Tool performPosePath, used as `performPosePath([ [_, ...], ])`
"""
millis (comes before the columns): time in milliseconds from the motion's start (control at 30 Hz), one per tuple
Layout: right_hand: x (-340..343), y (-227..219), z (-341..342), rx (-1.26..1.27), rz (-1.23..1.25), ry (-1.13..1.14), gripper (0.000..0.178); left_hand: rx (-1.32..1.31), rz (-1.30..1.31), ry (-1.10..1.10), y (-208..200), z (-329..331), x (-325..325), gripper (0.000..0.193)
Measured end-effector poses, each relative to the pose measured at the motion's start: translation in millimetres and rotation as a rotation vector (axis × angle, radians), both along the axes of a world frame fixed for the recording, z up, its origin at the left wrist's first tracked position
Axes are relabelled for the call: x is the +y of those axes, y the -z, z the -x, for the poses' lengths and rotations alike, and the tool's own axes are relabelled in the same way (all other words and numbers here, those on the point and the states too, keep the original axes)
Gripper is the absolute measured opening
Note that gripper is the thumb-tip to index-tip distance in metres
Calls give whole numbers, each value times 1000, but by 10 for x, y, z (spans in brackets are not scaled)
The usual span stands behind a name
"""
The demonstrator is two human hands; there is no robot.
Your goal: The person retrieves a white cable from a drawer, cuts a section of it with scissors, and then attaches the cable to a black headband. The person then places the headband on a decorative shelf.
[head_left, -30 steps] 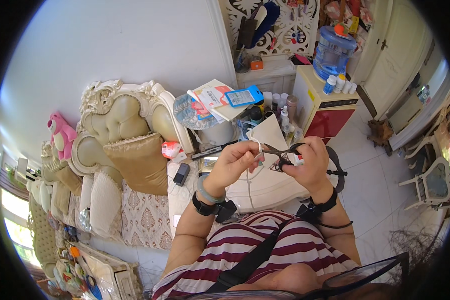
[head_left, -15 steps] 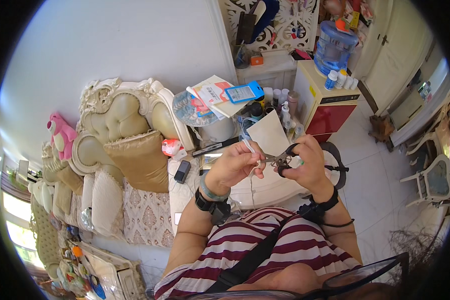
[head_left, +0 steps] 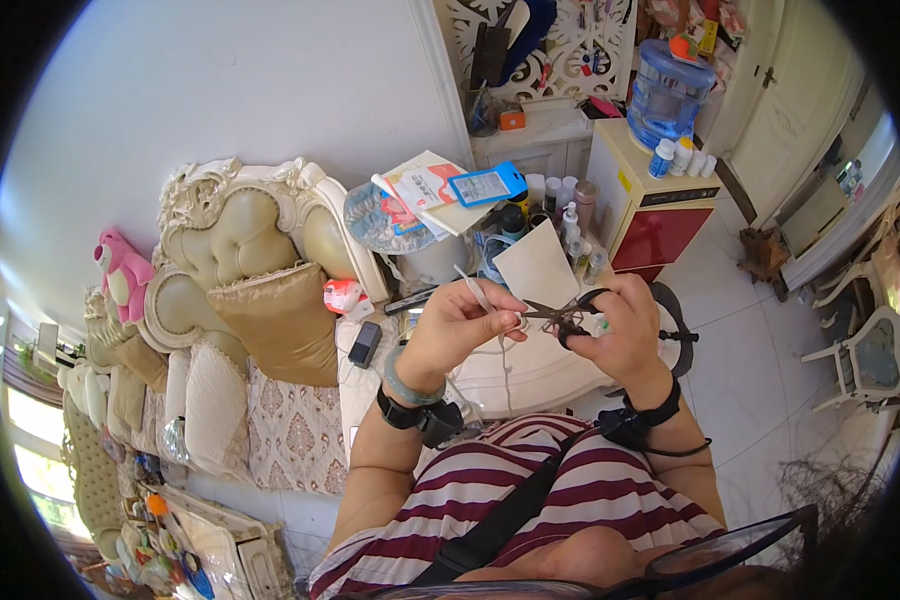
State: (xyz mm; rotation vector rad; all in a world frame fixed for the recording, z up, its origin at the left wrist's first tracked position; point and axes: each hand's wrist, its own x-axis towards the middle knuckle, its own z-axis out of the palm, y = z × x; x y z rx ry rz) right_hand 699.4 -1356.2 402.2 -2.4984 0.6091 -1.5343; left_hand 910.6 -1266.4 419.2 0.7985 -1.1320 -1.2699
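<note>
My left hand (head_left: 460, 328) pinches a white cord (head_left: 507, 378) between thumb and fingers. One end of the cord sticks up above the hand, and a thin length hangs down below it toward my lap. Dark-handled scissors (head_left: 570, 325) are in my right hand (head_left: 622, 328), with fingers in the loops. The blades point left and reach the left fingertips, close to the cord; whether they touch it I cannot tell. Both hands are raised over a pale, curved table (head_left: 490, 388).
A white card (head_left: 540, 262) stands on the table's far side, with bottles (head_left: 572, 225) behind it. Beyond are a red-fronted cabinet (head_left: 655, 238) and a blue water jug (head_left: 670, 95). To the left, a sofa (head_left: 295, 425) holds a phone (head_left: 365, 343) and gold cushion (head_left: 275, 320).
My left hand has turned and shifted slightly left and down, and the cord's upper end now tilts more to the left. The scissor blades look more closed together.
</note>
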Motion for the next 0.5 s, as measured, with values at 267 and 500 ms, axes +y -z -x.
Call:
performPosePath([
  [267,-47,-7,39,182,-421,-182,43,-274,35,-63,54,50,-59,11],
  [500,-53,39,-78,-48,65,165,45,145,-43,-221,223,214,-252,14],
])
